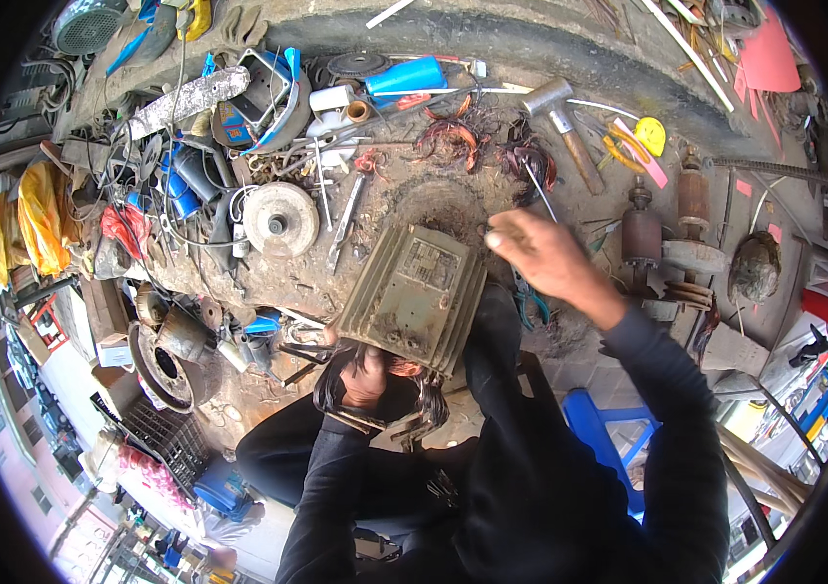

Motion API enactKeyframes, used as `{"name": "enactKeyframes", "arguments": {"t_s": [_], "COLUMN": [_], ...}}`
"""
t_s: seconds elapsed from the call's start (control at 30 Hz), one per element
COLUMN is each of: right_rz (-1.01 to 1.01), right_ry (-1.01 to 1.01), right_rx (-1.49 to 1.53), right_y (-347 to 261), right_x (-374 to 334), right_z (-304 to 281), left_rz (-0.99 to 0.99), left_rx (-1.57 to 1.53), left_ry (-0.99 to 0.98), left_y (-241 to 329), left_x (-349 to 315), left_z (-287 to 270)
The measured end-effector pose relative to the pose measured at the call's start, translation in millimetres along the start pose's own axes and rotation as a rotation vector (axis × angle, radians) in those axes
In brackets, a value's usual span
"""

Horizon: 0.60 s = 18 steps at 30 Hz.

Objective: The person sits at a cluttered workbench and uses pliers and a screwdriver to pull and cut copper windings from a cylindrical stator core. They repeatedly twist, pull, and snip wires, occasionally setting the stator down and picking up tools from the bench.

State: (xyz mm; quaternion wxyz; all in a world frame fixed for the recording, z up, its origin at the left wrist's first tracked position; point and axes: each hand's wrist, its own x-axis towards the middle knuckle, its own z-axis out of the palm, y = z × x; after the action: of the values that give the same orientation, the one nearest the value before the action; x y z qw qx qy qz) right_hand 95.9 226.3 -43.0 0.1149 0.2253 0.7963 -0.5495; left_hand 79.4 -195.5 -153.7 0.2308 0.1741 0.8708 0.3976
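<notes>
A grey-green finned electric motor housing is tilted in front of me, close against my dark trouser leg. My left hand is closed at its near end, with part of the fingers hidden under the housing. Dark and copper-coloured winding wires stick out of that end around the hand. To the right of the housing is my right hand, raised with its fingers drawn together. What it holds, if anything, is hidden. A thin metal rod runs up from behind it; whether I grip it cannot be made out.
A hammer and pulled-out copper wire lie beyond the housing. On the left are a round stone-like disc and steel tongs. Motor rotors stand at the right, above a blue stool.
</notes>
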Motion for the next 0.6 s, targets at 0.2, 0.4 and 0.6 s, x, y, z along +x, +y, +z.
{"name": "enactKeyframes", "arguments": {"t_s": [0.2,0.4,0.6], "right_rz": [-0.14,-0.211,-0.337], "right_ry": [0.194,0.198,0.19], "right_rx": [-0.122,-0.057,0.042], "right_y": [-20.4,-24.9,-18.3], "right_x": [-27.2,-56.3,-59.1], "right_z": [77.6,93.3,91.0], "left_rz": [-0.039,-0.299,-0.348], "left_rx": [-0.049,-0.85,-0.877], "left_ry": [0.009,-0.377,-0.446], "left_y": [16.0,38.8,57.7], "left_x": [0.3,-1.1,13.0], "left_z": [1.2,-10.2,-7.1]}}
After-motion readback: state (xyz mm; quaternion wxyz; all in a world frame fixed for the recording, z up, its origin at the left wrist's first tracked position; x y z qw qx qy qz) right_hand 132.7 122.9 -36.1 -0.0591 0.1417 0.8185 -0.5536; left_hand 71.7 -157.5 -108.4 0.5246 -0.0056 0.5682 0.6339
